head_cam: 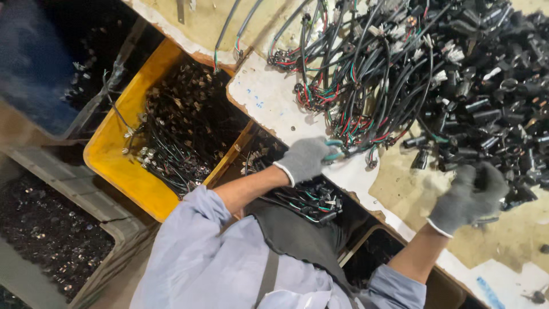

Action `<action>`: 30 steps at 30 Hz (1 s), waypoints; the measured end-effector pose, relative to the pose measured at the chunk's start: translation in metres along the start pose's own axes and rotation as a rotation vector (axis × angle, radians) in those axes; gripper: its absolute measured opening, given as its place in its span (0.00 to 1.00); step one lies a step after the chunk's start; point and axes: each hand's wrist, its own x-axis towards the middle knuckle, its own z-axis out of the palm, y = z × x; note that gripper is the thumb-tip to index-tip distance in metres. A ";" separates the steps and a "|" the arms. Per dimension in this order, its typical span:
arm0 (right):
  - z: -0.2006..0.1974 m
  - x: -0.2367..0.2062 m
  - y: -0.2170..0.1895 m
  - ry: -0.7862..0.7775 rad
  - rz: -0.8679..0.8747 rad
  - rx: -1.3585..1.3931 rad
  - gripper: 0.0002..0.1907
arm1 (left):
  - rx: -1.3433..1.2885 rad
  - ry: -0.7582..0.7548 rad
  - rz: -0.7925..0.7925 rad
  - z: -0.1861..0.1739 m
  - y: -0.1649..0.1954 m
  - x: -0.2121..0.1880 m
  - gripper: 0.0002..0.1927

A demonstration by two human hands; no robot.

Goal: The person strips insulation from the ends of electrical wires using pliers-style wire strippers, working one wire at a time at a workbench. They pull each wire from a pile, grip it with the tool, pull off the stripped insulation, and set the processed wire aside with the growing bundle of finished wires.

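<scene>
Your 2 hands wear grey knit gloves. Your left hand (pixel 306 158) is curled almost closed, pinching a thin cable with green wire ends (pixel 337 152) at the edge of the tabletop (pixel 274 97); that cable runs up into the tangle beyond. Your right hand (pixel 470 196) is cupped loosely, fingers bent around a small black connector (pixel 481 182) that it lifts just off the heap's near edge. Below your left forearm, a bin (pixel 303 200) holds finished black cable pieces with coloured tips. Left of it, the yellow crate (pixel 114 154) is packed with dark cables and small metal-ended parts. Farther left, a grey tray (pixel 86 194) carries tiny dark bits. Beyond your hands, the cable tangle (pixel 354 74) spreads across the tabletop, with the pile of black connectors (pixel 492 86) touching its right side.
</scene>
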 end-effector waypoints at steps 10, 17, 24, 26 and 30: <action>0.015 -0.054 -0.063 -0.140 0.359 0.293 0.17 | 0.172 -0.003 -0.190 0.025 0.028 0.010 0.19; 0.033 -0.091 -0.080 -0.562 0.191 -0.052 0.16 | 0.087 0.044 -0.236 0.040 0.026 0.017 0.15; 0.008 -0.088 -0.081 -0.615 0.227 0.027 0.12 | 0.138 -0.053 -0.164 0.050 0.035 0.015 0.14; 0.005 -0.092 -0.079 -0.579 0.230 0.028 0.05 | 0.172 -0.011 -0.064 0.054 0.038 0.013 0.13; 0.003 -0.100 -0.074 -0.586 0.219 0.014 0.05 | 0.298 0.233 0.091 0.053 0.034 0.011 0.10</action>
